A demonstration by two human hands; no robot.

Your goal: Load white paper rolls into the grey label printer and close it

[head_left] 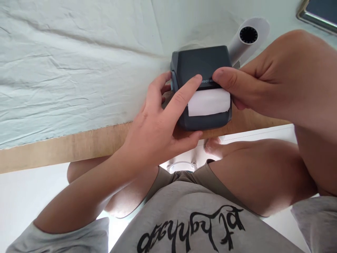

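Observation:
A dark grey label printer (202, 63) sits near the table's front edge, tilted slightly in my hands. A white paper strip (209, 102) lies across its front face, below the partly covered lettering. My left hand (158, 123) holds the printer from the left: the index finger presses on the top near the lettering, other fingers reach its left side, and the thumb is by the lower front edge. My right hand (265, 80) grips the right side with its thumb on top; its other fingers are mostly hidden.
Behind the printer stands a white cylinder (243, 42) with a dark round end. A dark object with a shiny rim (318, 15) lies at the upper right. A wrinkled pale green cloth (79, 70) covers the table, leaving a wooden edge (65, 144) bare in front.

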